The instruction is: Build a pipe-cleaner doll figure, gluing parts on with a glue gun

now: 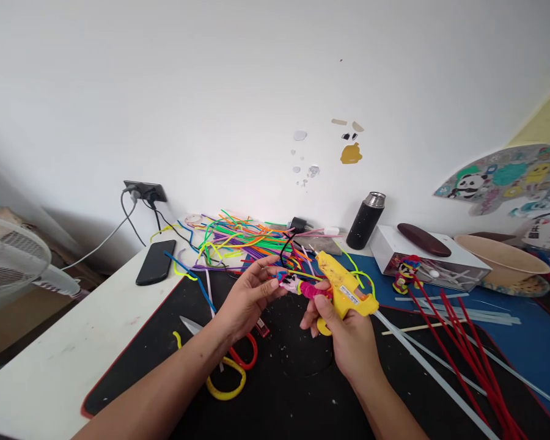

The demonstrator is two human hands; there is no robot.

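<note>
My left hand [256, 290] pinches the head end of a small pipe-cleaner doll [308, 289], which lies sideways with a blue, black and pink head and a magenta body. Closed around a yellow hot glue gun [334, 275] is my right hand [348, 336], whose fingers also touch the doll's far end. The gun's nozzle points up and away, apart from the doll, and a long clear glue stick [433, 370] trails from its back. Below my left forearm lie scissors [227, 370] with red and yellow handles, partly hidden.
Many coloured pipe cleaners [247, 241] are heaped by the wall. A black phone [154, 263] lies at the left. On the right are a black flask [366, 220], a white box [389, 241], a finished-looking doll [406, 275], red pipe cleaners [467, 354] and a beige bowl [499, 256].
</note>
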